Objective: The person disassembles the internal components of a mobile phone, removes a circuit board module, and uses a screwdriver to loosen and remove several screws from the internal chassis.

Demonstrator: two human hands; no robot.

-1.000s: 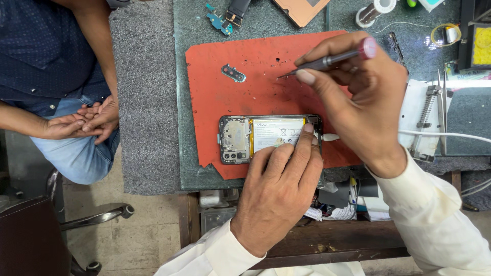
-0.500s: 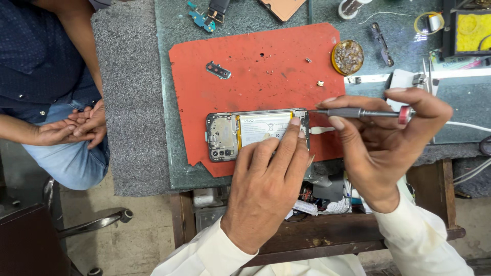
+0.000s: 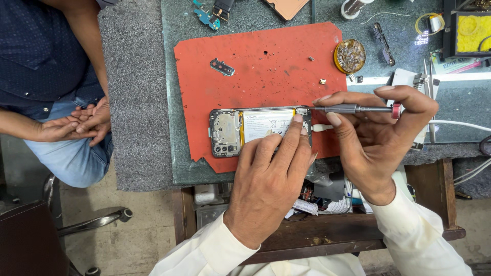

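nearest the camera, the person's left hand (image 3: 268, 186) lies flat over the near edge of an opened phone (image 3: 258, 131), fingers together and pressing down, the index fingertip on its pale battery (image 3: 266, 127). the phone lies back-off and lengthwise on a red work mat (image 3: 266, 66), close to the mat's near edge, with its camera end to the left. the right hand (image 3: 378, 138) is closed around a slim metal screwdriver (image 3: 358, 109) held level, thumb and fingers pinching the shaft, the palm-side finger capping its red end, and the tip meets the phone's right end. the phone looks light and thin, stiff along its frame but fragile inside: bare boards, a soft battery that should not be bent or pricked. it seems best held by its long edges or pinned flat from above, as here, not by the open middle. farther off on the mat lie a small loose camera bracket (image 3: 223, 67) and tiny screws (image 3: 322, 81); a round tin of brass wool (image 3: 350, 55) sits at the mat's far right corner. to the left, another person's clasped hands (image 3: 76, 122) rest on a lap.
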